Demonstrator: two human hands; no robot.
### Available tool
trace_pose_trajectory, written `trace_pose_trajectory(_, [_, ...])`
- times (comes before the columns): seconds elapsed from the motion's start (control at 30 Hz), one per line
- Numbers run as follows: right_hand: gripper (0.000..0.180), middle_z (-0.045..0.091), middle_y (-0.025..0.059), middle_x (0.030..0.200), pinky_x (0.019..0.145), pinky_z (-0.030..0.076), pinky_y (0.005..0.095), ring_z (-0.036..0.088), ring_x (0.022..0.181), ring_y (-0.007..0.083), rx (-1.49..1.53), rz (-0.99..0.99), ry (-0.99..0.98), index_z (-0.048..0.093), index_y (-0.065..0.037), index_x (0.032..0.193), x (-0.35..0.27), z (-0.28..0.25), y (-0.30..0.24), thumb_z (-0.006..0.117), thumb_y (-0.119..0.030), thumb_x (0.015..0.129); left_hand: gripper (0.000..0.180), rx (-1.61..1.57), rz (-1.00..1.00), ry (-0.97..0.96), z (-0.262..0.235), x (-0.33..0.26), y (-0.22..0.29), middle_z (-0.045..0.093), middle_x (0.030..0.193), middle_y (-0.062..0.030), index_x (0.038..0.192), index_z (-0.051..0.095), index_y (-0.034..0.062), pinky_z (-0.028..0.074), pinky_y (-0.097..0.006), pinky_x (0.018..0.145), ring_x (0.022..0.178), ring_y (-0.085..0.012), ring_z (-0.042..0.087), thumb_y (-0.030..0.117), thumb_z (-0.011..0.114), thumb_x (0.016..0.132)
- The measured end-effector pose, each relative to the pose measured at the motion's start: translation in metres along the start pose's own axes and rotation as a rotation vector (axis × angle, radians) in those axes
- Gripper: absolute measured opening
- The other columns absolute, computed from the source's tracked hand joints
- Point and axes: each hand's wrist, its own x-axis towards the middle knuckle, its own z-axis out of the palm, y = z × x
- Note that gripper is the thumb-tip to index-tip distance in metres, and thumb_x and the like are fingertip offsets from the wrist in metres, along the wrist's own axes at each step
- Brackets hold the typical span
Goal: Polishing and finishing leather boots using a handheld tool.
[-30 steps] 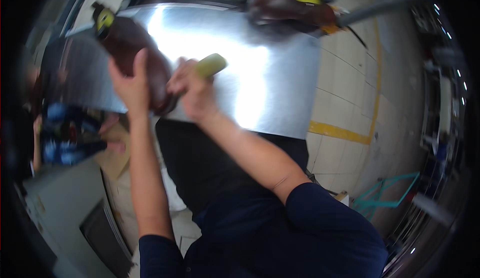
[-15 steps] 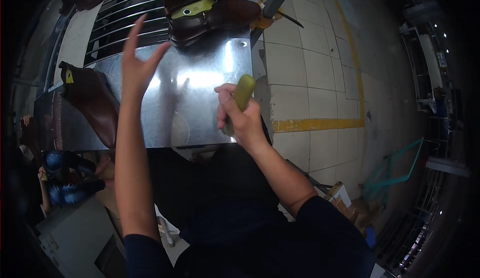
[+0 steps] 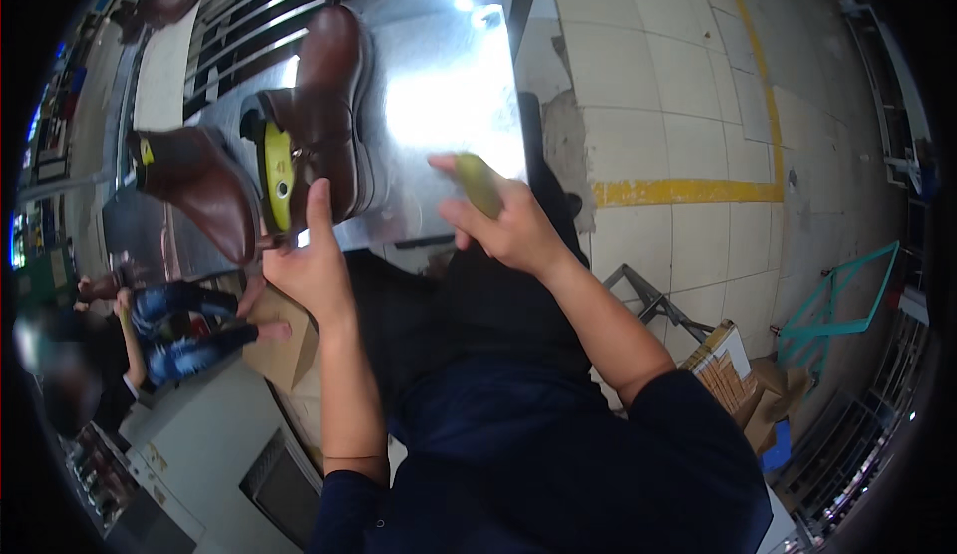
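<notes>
- Brown boot [image 3: 334, 85] is at the desk's near left, left hand [image 3: 311, 265] gripping its heel end, fingers partly hidden.
- Probably hefty and stiff with that yellow-green insert [image 3: 276, 180]; smooth leather might slip, so I'd grab the heel.
- Right hand [image 3: 503, 225] is wrapped round a yellow-green handle [image 3: 479, 187], clear of the boot.
- Another boot [image 3: 204, 195] sits just left.
- Desk [image 3: 429, 120] is shiny metal.
- Tiled floor [image 3: 623, 85], yellow line [image 3: 688, 192], cardboard box [image 3: 274, 340] lower left.

You've got pale floor tiles [image 3: 623, 75], yellow line [image 3: 688, 192] at right; teal stand [image 3: 832, 329] lower right; surface [image 3: 439, 95] glaring, upper centre.
</notes>
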Motion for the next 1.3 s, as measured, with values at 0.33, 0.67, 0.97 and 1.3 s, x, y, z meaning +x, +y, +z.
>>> trace_pose_trajectory(0.33, [0.049,0.067,0.005,0.097,0.055,0.046,0.0217,0.06,0.064,0.008,0.043,-0.084,-0.15,0.057,-0.006,0.141,0.041,0.013,-0.017,0.069,-0.025,0.098,0.111,-0.048,0.228,-0.494,-0.039,0.063,-0.018,0.041,0.158,-0.0209,0.16,0.028,0.001,0.031,-0.043,0.121,0.148,-0.0278,0.038,0.018,0.093,0.072])
trace_pose_trajectory(0.67, [0.054,0.07,0.0195,0.12,0.047,0.042,0.0193,0.06,0.06,0.0088,0.274,-0.022,0.132,0.054,0.002,0.14,0.029,0.002,-0.001,0.065,-0.033,0.1,0.077,0.173,0.531,-0.682,-0.046,0.065,0.0,0.066,0.115,-0.0114,0.116,0.062,0.0027,0.054,-0.037,0.092,0.108,-0.0259,0.066,0.025,0.101,0.053])
trace_pose_trajectory(0.97, [0.045,0.073,0.018,0.111,0.054,0.046,0.0219,0.059,0.063,0.0086,0.246,-0.129,-0.097,0.057,0.003,0.132,0.064,0.04,-0.001,0.064,-0.028,0.1,0.067,-0.057,0.16,-0.329,-0.133,-0.059,-0.041,0.065,0.132,-0.0219,0.13,0.058,0.0012,0.04,-0.052,0.116,0.129,-0.0363,0.06,0.003,0.089,0.07])
trace_pose_trajectory(1.3, [0.038,0.037,-0.0018,0.056,0.042,0.036,0.0259,0.041,0.045,0.0096,0.571,0.034,-0.151,0.058,-0.002,0.126,0.091,0.093,-0.002,0.058,-0.033,0.105,0.043,0.114,0.276,-0.337,-0.153,-0.09,-0.087,0.062,0.137,-0.0225,0.13,0.053,0.0098,0.031,-0.059,0.118,0.132,-0.0417,0.057,0.026,0.071,0.095])
